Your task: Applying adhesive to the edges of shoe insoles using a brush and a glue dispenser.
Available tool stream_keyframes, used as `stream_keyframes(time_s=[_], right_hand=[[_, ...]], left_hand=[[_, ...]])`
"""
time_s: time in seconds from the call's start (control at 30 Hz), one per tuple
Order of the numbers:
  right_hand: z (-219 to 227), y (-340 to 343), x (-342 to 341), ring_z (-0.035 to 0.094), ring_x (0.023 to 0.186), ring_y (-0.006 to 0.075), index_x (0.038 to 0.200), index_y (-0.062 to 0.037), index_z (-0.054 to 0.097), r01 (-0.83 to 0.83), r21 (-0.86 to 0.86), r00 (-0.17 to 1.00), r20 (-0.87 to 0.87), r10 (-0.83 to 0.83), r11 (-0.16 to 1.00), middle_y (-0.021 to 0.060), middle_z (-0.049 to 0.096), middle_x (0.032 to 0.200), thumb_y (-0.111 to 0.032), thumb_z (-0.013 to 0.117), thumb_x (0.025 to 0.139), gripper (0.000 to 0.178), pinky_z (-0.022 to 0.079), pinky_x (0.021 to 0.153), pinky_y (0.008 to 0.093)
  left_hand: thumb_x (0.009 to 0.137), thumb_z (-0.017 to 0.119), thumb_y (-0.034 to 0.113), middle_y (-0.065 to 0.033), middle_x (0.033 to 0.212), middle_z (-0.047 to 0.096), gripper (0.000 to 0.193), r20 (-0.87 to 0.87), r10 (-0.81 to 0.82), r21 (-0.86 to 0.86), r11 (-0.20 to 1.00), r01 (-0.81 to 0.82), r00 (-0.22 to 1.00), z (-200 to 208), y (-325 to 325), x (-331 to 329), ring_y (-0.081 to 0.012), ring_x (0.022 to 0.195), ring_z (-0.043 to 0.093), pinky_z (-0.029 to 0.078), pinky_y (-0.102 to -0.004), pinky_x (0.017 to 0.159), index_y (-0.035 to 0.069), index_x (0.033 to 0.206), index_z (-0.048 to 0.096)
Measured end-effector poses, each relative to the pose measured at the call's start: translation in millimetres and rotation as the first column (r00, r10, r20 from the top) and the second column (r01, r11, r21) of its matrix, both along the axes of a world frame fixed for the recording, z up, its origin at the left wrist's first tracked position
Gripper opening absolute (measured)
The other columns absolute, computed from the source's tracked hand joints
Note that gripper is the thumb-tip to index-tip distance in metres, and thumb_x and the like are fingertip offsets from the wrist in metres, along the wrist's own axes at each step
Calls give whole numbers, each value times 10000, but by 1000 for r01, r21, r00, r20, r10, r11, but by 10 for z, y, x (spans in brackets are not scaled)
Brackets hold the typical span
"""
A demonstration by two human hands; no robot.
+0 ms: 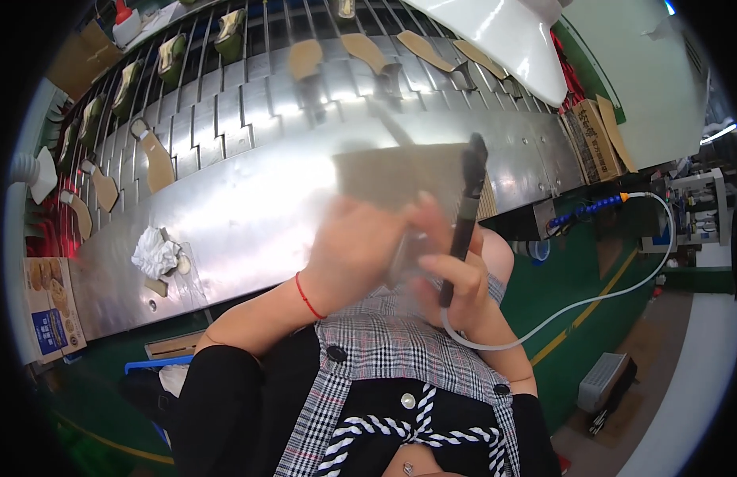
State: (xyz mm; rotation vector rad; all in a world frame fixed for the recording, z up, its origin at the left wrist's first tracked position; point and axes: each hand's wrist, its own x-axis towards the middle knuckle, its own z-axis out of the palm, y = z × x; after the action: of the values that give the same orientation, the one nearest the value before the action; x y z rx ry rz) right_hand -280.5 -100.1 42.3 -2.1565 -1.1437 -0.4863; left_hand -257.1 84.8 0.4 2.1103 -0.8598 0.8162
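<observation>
My right hand (461, 280) has its fingers closed round a black pen-like brush (463, 228), its dark bristle end pointing up and away. A thin pale hose (543, 324) runs from the brush's lower end to the right. Beside it my left hand (356, 242), with a red string on the wrist, is smeared by motion. Its fingers come close to the right hand's, and a pale blurred patch shows between the two hands; what it is cannot be made out. Just beyond both hands lies a flat brown board (404, 171), partly covered by them.
Past the steel ledge (225, 215), a slatted conveyor carries tan shoe soles (156, 159) and green shoe pieces (172, 60). Crumpled white tissue (156, 250) lies at left. A white lamp shade (503, 40) overhangs at upper right, near a cardboard box (595, 139). Blue jointed tubing (587, 208) carries the hose.
</observation>
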Motion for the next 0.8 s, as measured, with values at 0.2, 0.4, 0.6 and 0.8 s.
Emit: stream_keyframes(time_s=[0.2,0.4,0.6,0.8], right_hand=[[78,-77,-48,556,1263,429,1137,-93,408,115,54,993,28,-117,992,379,474,1389,-91,643,925,317,226,1177,493],[-8,-58,-85,512,1314,421,1152,-72,381,89,164,986,-154,-64,982,377,401,1453,-28,601,930,315,276,1159,484],[-701,-151,229,450,1368,412,1203,-40,382,290,413,926,-350,-144,863,341,358,1501,-1,604,912,368,296,1149,482],[-1440,-270,359,565,1133,438,1179,-10,475,448,-215,863,-150,-483,868,281,515,1393,-50,740,806,459,439,1003,429]], left_hand=[[714,680,86,-60,745,568,429,-3,48,35,998,-48,999,-2,63,-5,-213,656,559,394,-353,699,-65,1112,632],[722,688,84,-58,737,565,419,-24,56,9,998,-56,998,-5,86,-8,-210,651,558,392,-350,704,-65,1109,632],[734,683,88,-48,732,547,411,1,112,13,994,-112,994,20,152,-48,-201,644,537,378,-346,709,-51,1119,638],[744,673,89,-37,730,530,422,16,87,20,996,-88,996,79,219,-95,-195,642,519,366,-340,725,-37,1147,648]])
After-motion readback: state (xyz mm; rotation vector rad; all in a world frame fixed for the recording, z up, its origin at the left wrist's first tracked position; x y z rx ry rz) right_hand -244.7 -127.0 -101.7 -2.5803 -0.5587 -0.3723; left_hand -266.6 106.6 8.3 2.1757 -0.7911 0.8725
